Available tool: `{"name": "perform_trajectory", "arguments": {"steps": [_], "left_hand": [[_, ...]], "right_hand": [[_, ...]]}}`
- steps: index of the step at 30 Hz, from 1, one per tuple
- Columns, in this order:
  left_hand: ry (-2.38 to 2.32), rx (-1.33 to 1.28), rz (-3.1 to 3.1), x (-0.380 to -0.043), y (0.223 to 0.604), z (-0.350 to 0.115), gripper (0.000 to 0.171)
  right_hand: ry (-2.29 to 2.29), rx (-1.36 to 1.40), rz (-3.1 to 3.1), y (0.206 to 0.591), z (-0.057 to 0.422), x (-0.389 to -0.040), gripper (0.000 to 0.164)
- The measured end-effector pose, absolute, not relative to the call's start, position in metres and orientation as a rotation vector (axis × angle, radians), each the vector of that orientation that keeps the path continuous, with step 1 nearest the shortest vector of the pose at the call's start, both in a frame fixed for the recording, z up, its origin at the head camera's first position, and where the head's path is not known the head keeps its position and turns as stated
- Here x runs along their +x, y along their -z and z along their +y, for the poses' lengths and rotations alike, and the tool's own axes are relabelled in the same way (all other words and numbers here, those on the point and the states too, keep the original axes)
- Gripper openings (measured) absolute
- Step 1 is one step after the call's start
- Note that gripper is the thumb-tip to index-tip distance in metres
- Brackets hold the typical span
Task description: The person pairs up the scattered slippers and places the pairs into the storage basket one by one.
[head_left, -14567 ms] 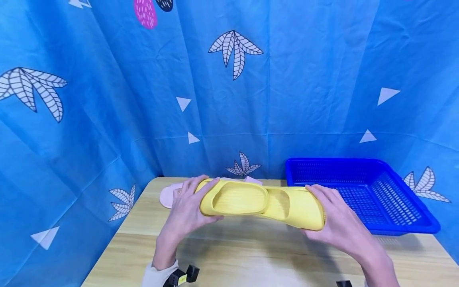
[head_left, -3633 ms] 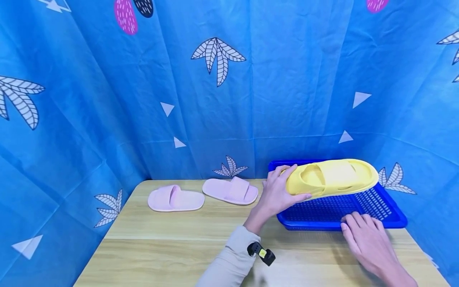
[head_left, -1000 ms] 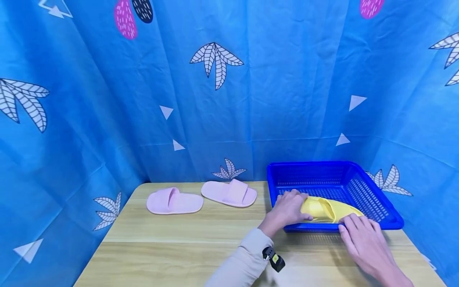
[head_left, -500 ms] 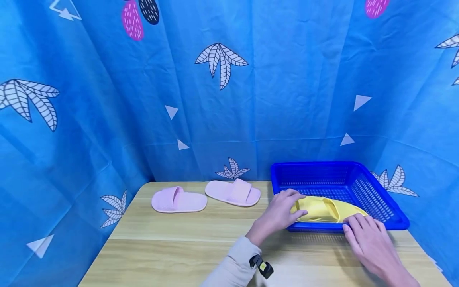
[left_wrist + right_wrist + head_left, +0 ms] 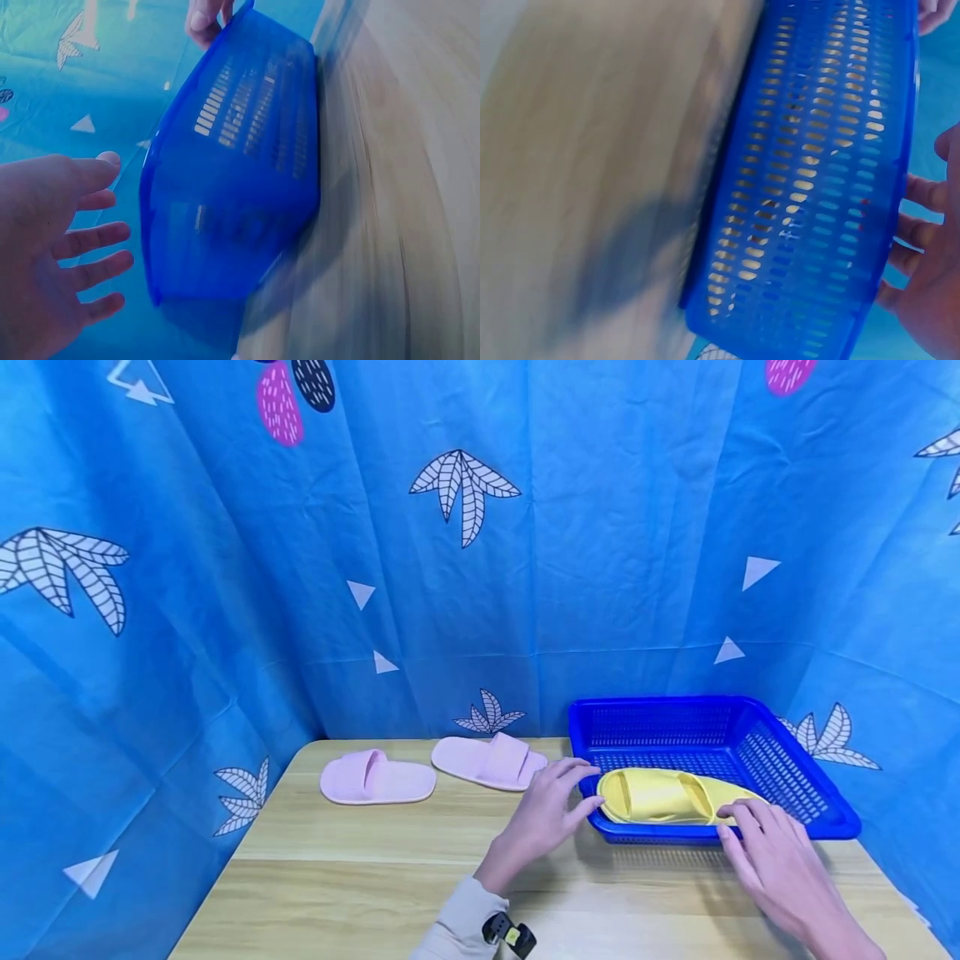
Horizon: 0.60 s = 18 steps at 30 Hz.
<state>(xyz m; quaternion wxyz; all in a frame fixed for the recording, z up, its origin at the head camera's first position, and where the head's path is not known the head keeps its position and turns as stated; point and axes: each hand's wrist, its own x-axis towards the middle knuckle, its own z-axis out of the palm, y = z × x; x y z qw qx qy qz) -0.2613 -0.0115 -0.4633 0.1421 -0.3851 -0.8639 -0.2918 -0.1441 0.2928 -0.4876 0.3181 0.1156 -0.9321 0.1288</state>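
Note:
A yellow slide slipper [image 5: 660,796] lies along the front wall inside the blue plastic basket [image 5: 652,714]; its right end is partly hidden behind my right hand. My left hand [image 5: 546,806] is just off the basket's left front corner, fingers spread and holding nothing. The left wrist view shows the same left hand [image 5: 45,240] with its fingers apart, beside the basket wall [image 5: 217,180]. At the front rim, my right hand [image 5: 780,868] reaches its loosely bent fingers over the edge, thumb apart. Its fingers [image 5: 922,232] show at the rim in the right wrist view.
Two pink slippers, a left one [image 5: 401,782] and a right one [image 5: 465,760], lie on the wooden table [image 5: 345,893] left of the basket. A blue patterned curtain [image 5: 615,568] hangs behind the table and along its sides.
The yellow slipper went from being held in both hands down into the basket. Over the last second my left hand let go of it and drew back left; my right fingers lifted slightly.

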Motion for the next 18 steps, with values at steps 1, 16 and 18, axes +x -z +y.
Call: {"name": "perform_trajectory", "arguments": {"steps": [1, 16, 18], "left_hand": [[0.847, -1.096, -2.492, -0.261, 0.464, -0.016, 0.042], [0.88, -0.909, -2.451, -0.266, 0.463, -0.09, 0.043], [0.86, -0.881, -2.446, -0.267, 0.462, -0.1, 0.043]], "right_hand": [[-0.353, 0.31, -2.447, 0.486, 0.291, -0.144, 0.015], [-0.526, 0.389, -2.406, 0.464, 0.255, -0.155, 0.049], [-0.539, 0.399, -2.406, 0.462, 0.248, -0.159, 0.05]]}}
